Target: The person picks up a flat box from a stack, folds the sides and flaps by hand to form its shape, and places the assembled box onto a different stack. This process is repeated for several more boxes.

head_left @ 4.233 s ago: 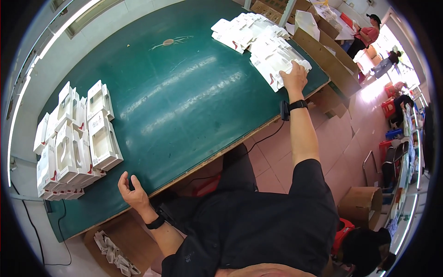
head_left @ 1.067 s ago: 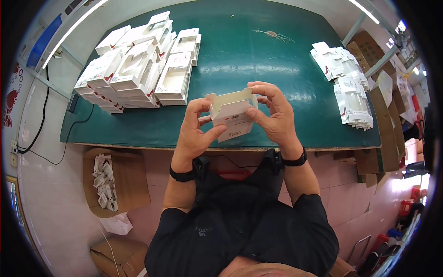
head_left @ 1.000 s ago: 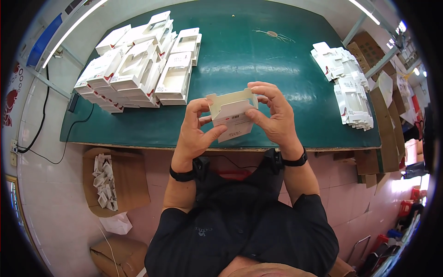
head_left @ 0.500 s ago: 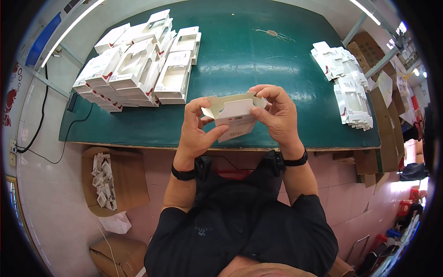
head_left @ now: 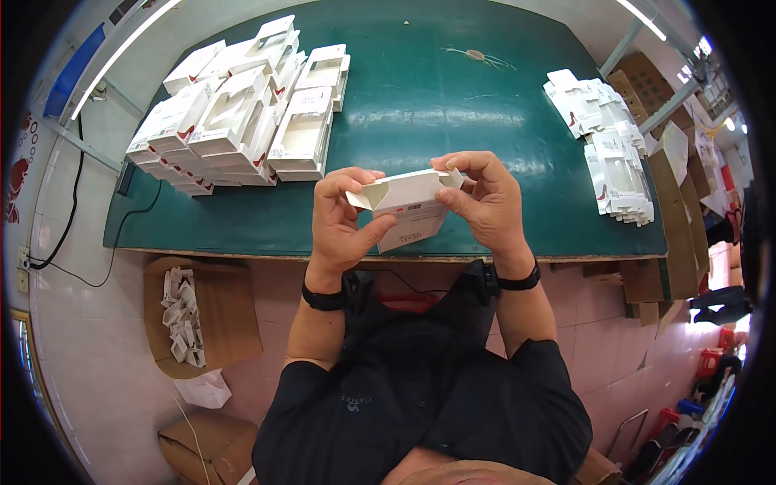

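Observation:
Between my hands, just over the table's near edge, is a white cardboard box (head_left: 412, 217) with its end flaps up. My left hand (head_left: 347, 214) grips its left side, thumb on the front panel and fingers at the side flap. On the right side, my right hand (head_left: 483, 198) pinches the top corner, thumb in front and fingers behind. The wide flap along the top stands between the two hands. Folded white window boxes (head_left: 230, 113) are stacked in a pile at the far left. Flat unfolded boxes (head_left: 616, 170) lie overlapping at the right.
The green table (head_left: 420, 89) carries a tangle of rubber bands (head_left: 477, 56) near its far side. Below its left edge stands an open brown carton (head_left: 234, 323) with small white pieces inside. More cartons (head_left: 675, 234) stand beyond the right edge. A black cable (head_left: 121, 234) hangs at the left.
The top opening of the box has narrowed as its wide flap moved up and across. My left fingers have shifted slightly left and up along the side flap.

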Motion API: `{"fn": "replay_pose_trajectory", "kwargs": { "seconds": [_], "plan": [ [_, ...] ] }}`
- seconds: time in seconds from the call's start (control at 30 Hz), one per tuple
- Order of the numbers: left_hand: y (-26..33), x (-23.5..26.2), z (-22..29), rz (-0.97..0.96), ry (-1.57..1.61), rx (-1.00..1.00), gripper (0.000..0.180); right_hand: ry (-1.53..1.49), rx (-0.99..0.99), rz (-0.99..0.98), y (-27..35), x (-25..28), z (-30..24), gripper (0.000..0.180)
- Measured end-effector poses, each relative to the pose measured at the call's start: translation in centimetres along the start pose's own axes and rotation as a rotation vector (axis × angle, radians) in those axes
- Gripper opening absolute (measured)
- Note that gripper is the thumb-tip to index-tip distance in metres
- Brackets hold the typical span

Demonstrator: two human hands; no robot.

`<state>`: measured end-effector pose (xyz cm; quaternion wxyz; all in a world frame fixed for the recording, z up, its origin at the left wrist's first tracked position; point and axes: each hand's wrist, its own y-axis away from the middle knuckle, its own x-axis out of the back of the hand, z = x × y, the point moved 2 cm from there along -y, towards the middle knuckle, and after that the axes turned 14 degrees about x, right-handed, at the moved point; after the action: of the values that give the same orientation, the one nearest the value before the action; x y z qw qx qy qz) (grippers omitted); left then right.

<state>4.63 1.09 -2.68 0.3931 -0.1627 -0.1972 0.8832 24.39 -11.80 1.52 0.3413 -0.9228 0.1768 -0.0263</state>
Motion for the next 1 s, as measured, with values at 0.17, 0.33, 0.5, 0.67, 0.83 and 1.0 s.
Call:
{"fn": "replay_pose_trajectory", "kwargs": {
  "seconds": [0.17, 0.33, 0.5, 0.67, 0.83, 1.0],
  "plan": [
    [-0.3, 0.1, 0.8, -0.066, -0.071, -0.041, 0.066, 0.006, 0.009, 0.002, 0.1, -0.2, -0.1, 0.034],
    [-0.1, -0.1, 2.4, -0.078, -0.159, 0.053, 0.062, 0.023, 0.011, -0.017, 0.0, -0.1, -0.2, 0.036],
    [-0.7, 0.1, 4.6, -0.142, -0.515, 0.055, 0.055, 0.076, 0.009, -0.043, 0.0, -0.2, -0.2, 0.040],
    [-0.4, -0.1, 4.9, -0.091, -0.450, 0.173, 0.053, 0.062, 0.021, -0.040, 0.1, -0.4, -0.2, 0.044],
    [-0.7, -0.1, 5.4, -0.175, -0.401, 0.106, 0.050, 0.058, 0.041, -0.063, 0.1, -0.4, -0.3, 0.045],
    [-0.6, 0.0, 5.3, -0.186, -0.439, 0.059, 0.042, 0.069, 0.116, -0.096, 0.3, -0.5, -0.2, 0.046]
  ]
}}
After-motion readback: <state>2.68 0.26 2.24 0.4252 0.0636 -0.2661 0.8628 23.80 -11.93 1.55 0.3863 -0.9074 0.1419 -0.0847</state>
